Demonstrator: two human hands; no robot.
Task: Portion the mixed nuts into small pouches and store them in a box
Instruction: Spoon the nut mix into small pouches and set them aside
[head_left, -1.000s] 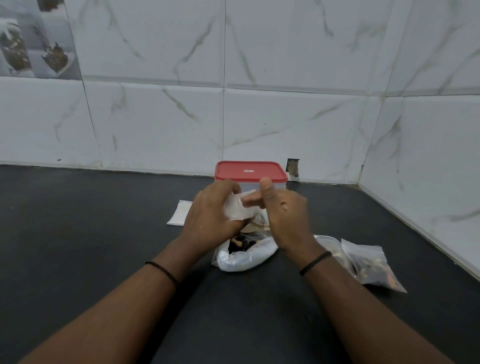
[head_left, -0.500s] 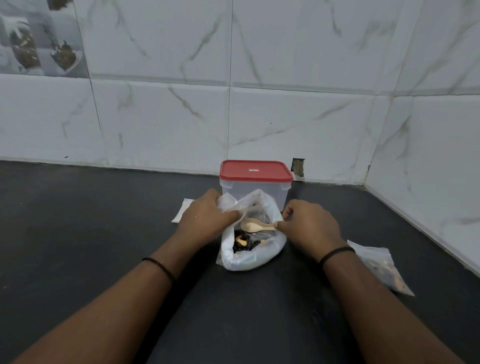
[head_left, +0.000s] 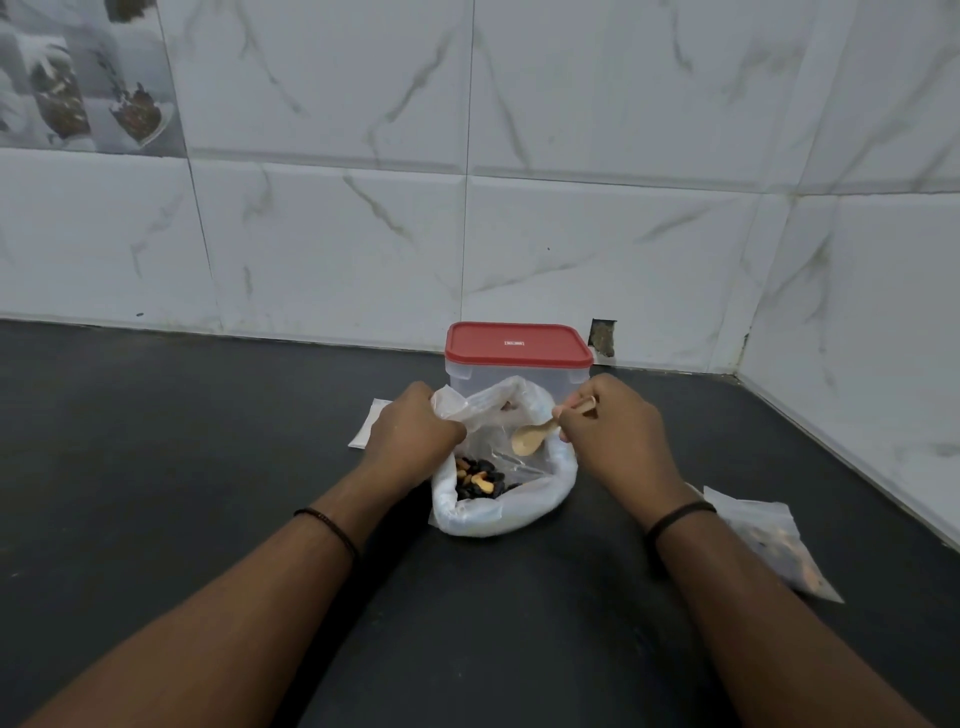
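A large clear plastic bag (head_left: 498, 512) stands open on the black counter, with dark and orange mixed nuts (head_left: 478, 480) inside. My left hand (head_left: 413, 434) grips the bag's upper left rim and a small clear pouch (head_left: 485, 410) over the opening. My right hand (head_left: 615, 434) pinches the handle of a small wooden spoon (head_left: 530, 439), whose bowl hangs above the nuts. Just behind the bag stands a clear box with a red lid (head_left: 518, 344), lid on.
A filled pouch (head_left: 774, 543) lies on the counter at the right, by my right forearm. Flat empty pouches (head_left: 366, 426) lie behind my left hand. Tiled walls meet in a corner at the back right; black counter (head_left: 156, 467) spreads to the left.
My hands came down from working a small pouch in the air. The right hand took up the wooden spoon and now holds it over the bag; the left hand settled on the bag's rim.
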